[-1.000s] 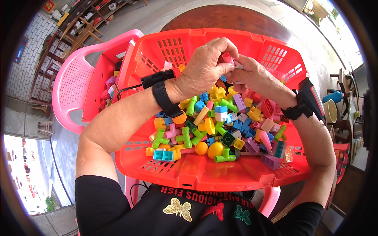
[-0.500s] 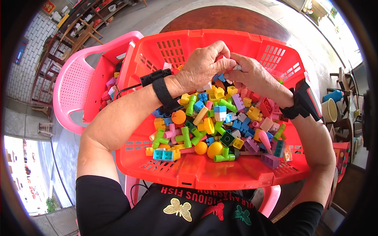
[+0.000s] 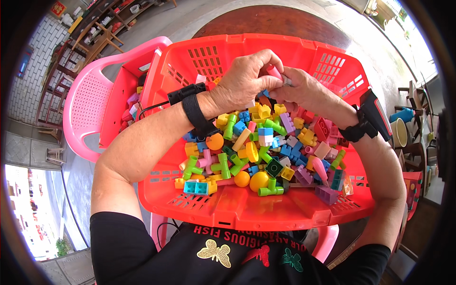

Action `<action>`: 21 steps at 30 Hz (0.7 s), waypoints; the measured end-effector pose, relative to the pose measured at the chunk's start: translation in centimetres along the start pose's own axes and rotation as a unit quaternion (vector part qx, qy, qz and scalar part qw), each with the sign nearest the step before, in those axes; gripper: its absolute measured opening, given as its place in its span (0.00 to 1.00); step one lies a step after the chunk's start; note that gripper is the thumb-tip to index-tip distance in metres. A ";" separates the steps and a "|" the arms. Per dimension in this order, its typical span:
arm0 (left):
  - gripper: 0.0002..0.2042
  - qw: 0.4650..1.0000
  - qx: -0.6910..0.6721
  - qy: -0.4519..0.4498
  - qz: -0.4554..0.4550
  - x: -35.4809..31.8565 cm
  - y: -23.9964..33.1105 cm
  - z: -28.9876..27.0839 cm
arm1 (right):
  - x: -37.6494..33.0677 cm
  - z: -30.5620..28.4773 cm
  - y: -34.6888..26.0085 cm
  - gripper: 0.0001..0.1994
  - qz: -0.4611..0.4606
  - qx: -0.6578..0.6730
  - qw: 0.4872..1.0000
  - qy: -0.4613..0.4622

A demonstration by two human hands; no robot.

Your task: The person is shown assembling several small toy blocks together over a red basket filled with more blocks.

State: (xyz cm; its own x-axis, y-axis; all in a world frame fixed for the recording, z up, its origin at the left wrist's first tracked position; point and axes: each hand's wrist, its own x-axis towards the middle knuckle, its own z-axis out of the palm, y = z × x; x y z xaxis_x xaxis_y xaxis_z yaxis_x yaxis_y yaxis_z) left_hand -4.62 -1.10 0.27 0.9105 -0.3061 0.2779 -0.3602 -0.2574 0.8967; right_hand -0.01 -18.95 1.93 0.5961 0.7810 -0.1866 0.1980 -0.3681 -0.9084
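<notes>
Over the far part of a red plastic basket [image 3: 237,217], my hands meet fingertip to fingertip. A pink toy tube [image 3: 273,71] sticks up between them. The fingers of my left hand [image 3: 248,76] curl closed around its side. My right hand [image 3: 308,88] is closed too, its fingers bent against the tube's lower end. A small pale grey bit [image 3: 286,80] shows at the right fingers; I cannot tell what it is. Below lie mixed toy building pieces: green pipe joints [image 3: 221,164], an orange ball [image 3: 215,141], yellow balls and coloured blocks [image 3: 195,187].
A pink plastic chair [image 3: 88,95] at the left bears a red container [image 3: 110,107] with more toy pieces. Beyond the basket stands a round brown table [image 3: 266,21]. At the right are a cream bucket [image 3: 398,133] and dark wooden furniture. Both wrists wear black straps with devices.
My hands have shifted slightly apart, the right one a little to the right. The pink tube's end now shows between them, where it was mostly hidden before.
</notes>
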 end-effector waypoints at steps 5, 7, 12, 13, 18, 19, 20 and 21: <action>0.11 0.998 -0.039 0.018 -0.042 0.3 -0.2 -0.6 | -0.1 0.1 -0.3 0.10 -0.015 -0.007 1.000 0.027; 0.15 0.993 -0.077 0.057 -0.070 0.4 -0.5 -1.1 | 0.1 0.0 0.6 0.11 -0.042 -0.020 0.998 0.042; 0.10 0.911 -0.355 0.106 -0.182 1.0 -1.2 -2.0 | 0.6 0.0 1.7 0.10 -0.094 -0.130 0.984 0.079; 0.10 0.911 -0.355 0.105 -0.182 1.0 -1.3 -1.9 | 0.6 0.0 2.0 0.10 -0.128 -0.146 0.976 0.101; 0.06 0.887 -0.404 0.061 -0.214 0.7 -1.5 -1.8 | 0.8 -0.4 1.8 0.13 -0.091 -0.172 0.976 0.096; 0.06 0.887 -0.404 0.061 -0.214 0.7 -1.5 -1.7 | 0.8 -0.4 2.0 0.13 -0.098 -0.181 0.973 0.100; 0.06 0.935 -0.273 0.036 -0.221 0.8 -1.1 -1.7 | 0.8 -0.4 2.0 0.13 -0.098 -0.181 0.974 0.099; 0.06 0.965 -0.137 0.011 -0.224 0.9 -0.9 -1.6 | 0.8 -0.3 2.1 0.13 -0.103 -0.187 0.972 0.103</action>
State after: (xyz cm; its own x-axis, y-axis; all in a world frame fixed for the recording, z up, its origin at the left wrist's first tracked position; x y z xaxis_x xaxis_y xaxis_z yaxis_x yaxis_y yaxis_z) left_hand -3.13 0.28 0.28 0.9676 -0.2005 -0.1538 0.1346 -0.1061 0.9852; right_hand 1.14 -19.21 0.02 0.6490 0.7545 0.0978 0.5753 -0.4026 -0.7120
